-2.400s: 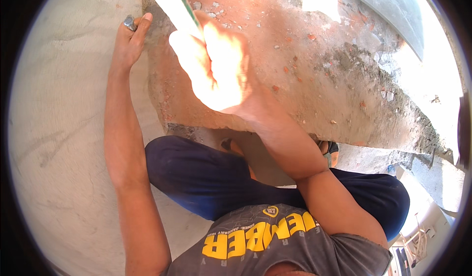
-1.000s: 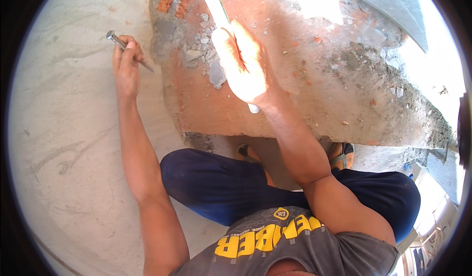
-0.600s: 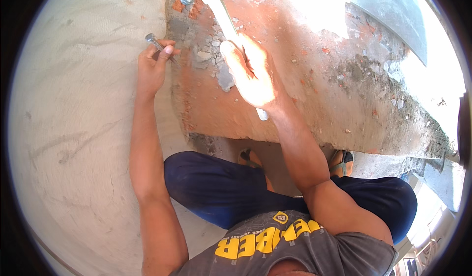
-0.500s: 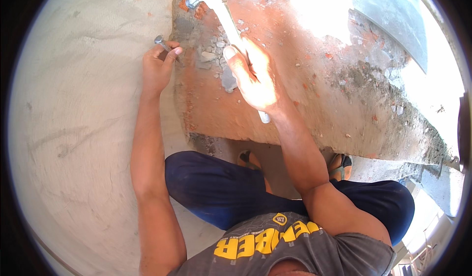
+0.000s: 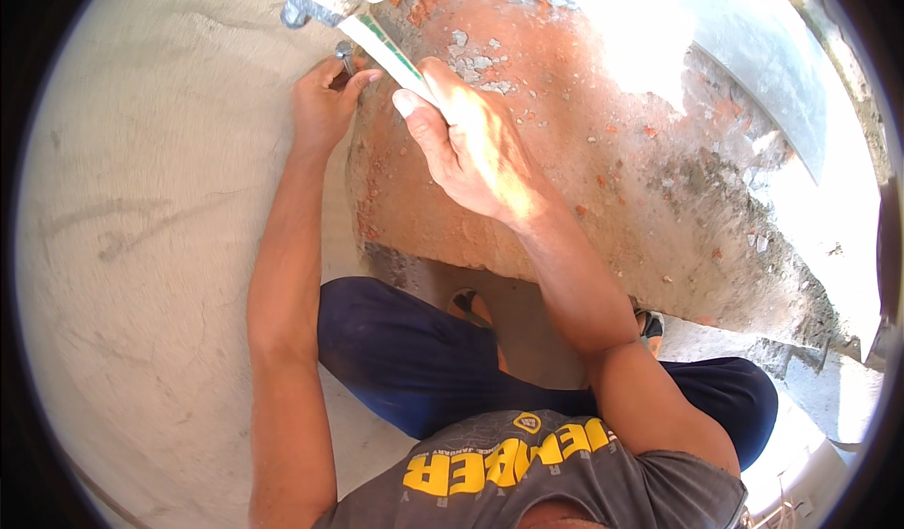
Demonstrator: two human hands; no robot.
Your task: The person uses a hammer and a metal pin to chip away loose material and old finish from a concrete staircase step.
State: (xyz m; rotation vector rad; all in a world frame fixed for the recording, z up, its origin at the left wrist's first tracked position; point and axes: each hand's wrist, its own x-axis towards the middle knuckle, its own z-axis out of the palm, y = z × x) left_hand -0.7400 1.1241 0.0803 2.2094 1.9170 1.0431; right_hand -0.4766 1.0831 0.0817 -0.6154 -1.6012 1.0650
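Right grip (image 5: 471,147) clamped on the hammer handle (image 5: 391,50), hammer head (image 5: 325,0) now down at the chisel (image 5: 345,55).
The left hand (image 5: 320,105) pinches the chisel shut between its fingers at the left edge of the exposed red brick patch (image 5: 584,171), where it meets the grey plastered wall (image 5: 160,199). Half a second ago the hammer head stood higher and further right; it has swung down to just above the chisel's top, so the blow looks about to land.

Harsh sunlight overexposes the upper right; fisheye edges curve into black vignette
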